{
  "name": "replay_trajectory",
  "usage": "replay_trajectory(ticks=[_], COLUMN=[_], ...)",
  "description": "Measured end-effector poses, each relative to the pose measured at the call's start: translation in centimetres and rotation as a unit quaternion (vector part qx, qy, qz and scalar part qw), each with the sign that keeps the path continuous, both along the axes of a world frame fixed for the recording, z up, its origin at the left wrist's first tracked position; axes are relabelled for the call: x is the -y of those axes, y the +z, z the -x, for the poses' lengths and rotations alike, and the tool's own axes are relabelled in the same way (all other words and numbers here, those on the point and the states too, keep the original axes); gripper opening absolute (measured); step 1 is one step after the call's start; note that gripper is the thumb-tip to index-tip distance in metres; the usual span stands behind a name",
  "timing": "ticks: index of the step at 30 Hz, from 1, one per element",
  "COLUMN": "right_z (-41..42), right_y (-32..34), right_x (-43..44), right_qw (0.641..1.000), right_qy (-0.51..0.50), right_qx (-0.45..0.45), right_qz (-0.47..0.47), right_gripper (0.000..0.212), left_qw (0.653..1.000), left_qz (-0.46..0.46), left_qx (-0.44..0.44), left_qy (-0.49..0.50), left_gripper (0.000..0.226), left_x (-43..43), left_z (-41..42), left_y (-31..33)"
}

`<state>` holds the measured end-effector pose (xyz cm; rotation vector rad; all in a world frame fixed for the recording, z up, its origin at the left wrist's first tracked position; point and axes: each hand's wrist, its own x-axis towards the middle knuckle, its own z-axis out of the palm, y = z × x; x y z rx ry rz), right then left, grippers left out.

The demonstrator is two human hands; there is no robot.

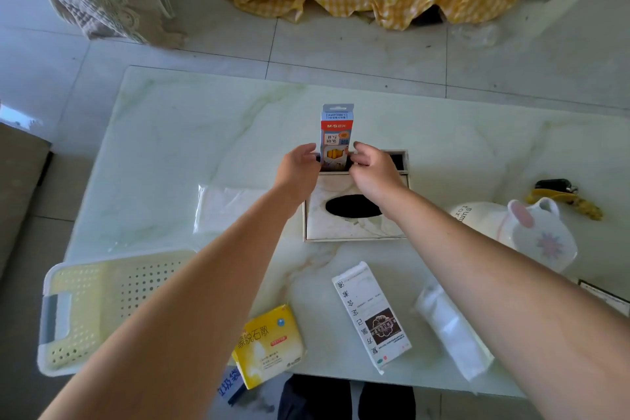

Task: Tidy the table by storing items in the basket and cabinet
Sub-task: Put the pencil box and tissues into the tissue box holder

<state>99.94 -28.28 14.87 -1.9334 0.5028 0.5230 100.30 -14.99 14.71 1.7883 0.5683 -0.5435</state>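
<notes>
A pencil box (pixel 336 129), white with an orange band, stands upright in the rear slot of the marble-patterned tissue box organizer (pixel 354 222) at the table's middle. My left hand (pixel 300 169) grips its left edge. On its right edge my right hand (pixel 373 169) pinches it. The cream perforated basket (pixel 92 303) sits at the front left corner of the table, partly under my left forearm. A yellow medicine box (pixel 269 344) and a white medicine box (pixel 371 314) lie near the front edge.
A clear plastic tissue pack (pixel 228 208) lies left of the organizer, another white pack (pixel 453 327) at the front right. White bunny-eared ceramic ware (pixel 531 235), a banana peel (pixel 569 201) and dark keys (pixel 554 185) sit at the right. The marble table (pixel 191 133) stands on tiled floor.
</notes>
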Motion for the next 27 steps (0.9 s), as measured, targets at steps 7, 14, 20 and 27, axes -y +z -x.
replay_trajectory(ticks=[7,14,20,27], right_z=[2.7,7.2,7.1,4.4], right_y=[-0.1,-1.0,0.5,3.5], right_x=[-0.9,1.6,1.8,3.3], right_qw=[0.997,0.882,0.854,0.862], right_qy=[-0.017,0.357,0.375,0.262], right_qx=[0.029,-0.034,0.085,0.284], right_qz=[0.066,0.307,0.351,0.328], right_gripper=[0.033,0.055,0.046,0.029], left_qw=[0.998,0.997,0.994,0.989], left_qz=[-0.042,-0.08,-0.099,-0.079], left_qx=[-0.006,-0.019,-0.018,0.085], left_qy=[0.047,0.003,0.048,0.093], left_gripper=[0.033,0.04,0.052,0.033], left_x=[-2.0,-0.8,0.4,0.0], left_z=[3.4,8.8,9.3,4.5], left_y=[0.2,-0.6,-1.0,1.9])
